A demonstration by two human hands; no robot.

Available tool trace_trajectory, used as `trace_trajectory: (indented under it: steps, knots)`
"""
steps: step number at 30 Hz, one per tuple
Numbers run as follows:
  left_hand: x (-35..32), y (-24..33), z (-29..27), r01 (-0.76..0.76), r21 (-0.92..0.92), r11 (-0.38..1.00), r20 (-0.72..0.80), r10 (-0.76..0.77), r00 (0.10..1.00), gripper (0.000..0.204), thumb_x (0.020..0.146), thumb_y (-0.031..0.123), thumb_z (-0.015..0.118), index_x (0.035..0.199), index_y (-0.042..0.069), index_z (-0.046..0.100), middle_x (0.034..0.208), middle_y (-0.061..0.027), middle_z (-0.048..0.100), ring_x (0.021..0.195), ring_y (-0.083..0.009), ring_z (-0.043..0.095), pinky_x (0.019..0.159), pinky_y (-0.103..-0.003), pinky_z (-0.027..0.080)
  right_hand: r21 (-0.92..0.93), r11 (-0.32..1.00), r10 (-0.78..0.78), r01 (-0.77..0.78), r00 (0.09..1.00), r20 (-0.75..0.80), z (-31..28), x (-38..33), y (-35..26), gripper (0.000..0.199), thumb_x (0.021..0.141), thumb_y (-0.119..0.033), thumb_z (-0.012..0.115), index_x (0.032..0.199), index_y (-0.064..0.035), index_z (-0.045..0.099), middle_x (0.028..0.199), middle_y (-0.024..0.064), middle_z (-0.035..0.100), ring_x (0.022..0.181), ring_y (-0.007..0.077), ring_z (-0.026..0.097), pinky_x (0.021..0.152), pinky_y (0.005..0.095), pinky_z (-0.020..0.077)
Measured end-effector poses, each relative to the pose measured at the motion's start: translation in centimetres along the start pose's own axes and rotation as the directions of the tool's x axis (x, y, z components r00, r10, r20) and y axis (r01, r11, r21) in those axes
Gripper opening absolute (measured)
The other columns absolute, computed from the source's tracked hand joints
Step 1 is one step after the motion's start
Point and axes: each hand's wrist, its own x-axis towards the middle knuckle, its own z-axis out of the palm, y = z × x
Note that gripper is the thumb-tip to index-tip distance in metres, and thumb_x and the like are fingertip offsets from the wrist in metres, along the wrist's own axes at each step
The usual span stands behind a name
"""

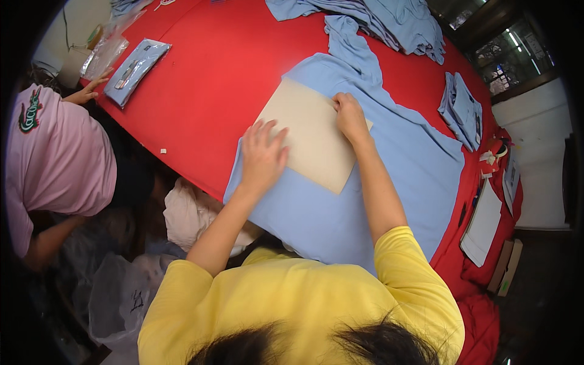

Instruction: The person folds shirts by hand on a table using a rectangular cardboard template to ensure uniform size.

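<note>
A light blue shirt (pixel 413 152) lies spread on the red-covered table in front of me, one sleeve stretching away toward the far side. On top of it rests a flat beige cardboard sheet (pixel 316 140), set at a slant. My left hand (pixel 263 155) is over the cardboard's left edge with its fingers spread, slightly blurred. At the far edge of the same sheet, my right hand (pixel 351 118) has its fingers pinched together on the cardboard; the fingertips are partly hidden. The cardboard's right corner shows beneath my right wrist.
A pile of blue shirts (pixel 389 24) lies at the far side, and folded blue shirts (pixel 460 111) at the right. A bagged shirt (pixel 137 72) sits far left, near a co-worker in pink (pixel 67 152). White papers (pixel 482 224) lie along the right edge.
</note>
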Motion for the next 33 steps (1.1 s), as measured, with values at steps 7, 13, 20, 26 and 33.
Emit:
trace_trajectory:
  steps: [7, 13, 20, 26, 33]
  knots:
    - [3.9, 2.5, 4.7, 0.029, 0.160, 0.987, 0.063, -0.039, 0.997, 0.054, 0.086, 0.043, 0.060, 0.134, 0.019, 0.051, 0.144, -0.0105, 0.039, 0.137, -0.0379, 0.024, 0.110, -0.064, 0.010, 0.017, 0.999, -0.027, 0.027, 1.000, 0.007, 0.2, 0.1, 0.6, 0.012, 0.085, -0.004, 0.054, 0.095, -0.0040, 0.060, 0.092, 0.0169, 0.057, 0.091, 0.0369, 0.053, 0.079, 0.0447, 0.0433]
    - [3.6, 1.8, 5.3, 0.103, 0.188, 0.977, 0.154, -0.133, 0.979, 0.063, 0.081, 0.053, 0.061, 0.136, 0.023, 0.049, 0.146, -0.0080, 0.037, 0.138, -0.0351, 0.025, 0.109, -0.065, 0.010, -0.314, 0.941, 0.056, -0.125, 0.974, -0.218, -1.8, 3.3, 1.9, 0.028, 0.082, -0.021, 0.065, 0.107, -0.0092, 0.063, 0.113, 0.0127, 0.056, 0.108, 0.0352, 0.048, 0.089, 0.0475, 0.0399]
    - [4.2, 3.4, 5.8, 0.071, 0.165, 0.984, 0.149, -0.096, 0.984, 0.063, 0.080, 0.054, 0.061, 0.134, 0.023, 0.050, 0.145, -0.0064, 0.039, 0.137, -0.0335, 0.027, 0.109, -0.065, 0.011, -0.113, 0.956, 0.288, -0.269, 0.934, 0.212, -7.5, 10.3, 8.2, 0.038, 0.078, -0.024, 0.070, 0.109, -0.0016, 0.065, 0.099, 0.0163, 0.067, 0.094, 0.0279, 0.063, 0.081, 0.0363, 0.0478]
    - [2.9, 1.5, 5.2, 0.107, 0.278, 0.955, 0.328, -0.199, 0.923, 0.062, 0.085, 0.053, 0.052, 0.137, 0.020, 0.047, 0.146, -0.0035, 0.039, 0.138, -0.0265, 0.027, 0.111, -0.061, 0.006, 0.516, 0.855, -0.163, -0.053, 0.917, 0.364, -12.1, 4.1, -2.8, 0.040, 0.088, -0.030, 0.062, 0.121, -0.0078, 0.060, 0.118, 0.0119, 0.062, 0.114, 0.0220, 0.055, 0.099, 0.0366, 0.0402]
    - [2.4, 0.2, 7.9, 0.022, 0.184, 0.983, -0.061, -0.011, 0.998, 0.061, 0.090, 0.038, 0.043, 0.146, 0.016, 0.032, 0.151, -0.0026, 0.032, 0.142, -0.0188, 0.023, 0.113, -0.057, 0.009, -0.248, 0.950, -0.132, 0.191, 0.962, 0.238, 0.1, -5.5, -3.6, 0.048, 0.094, -0.042, 0.047, 0.135, -0.0167, 0.049, 0.149, 0.0118, 0.034, 0.139, 0.0310, 0.028, 0.112, 0.0546, 0.0166]
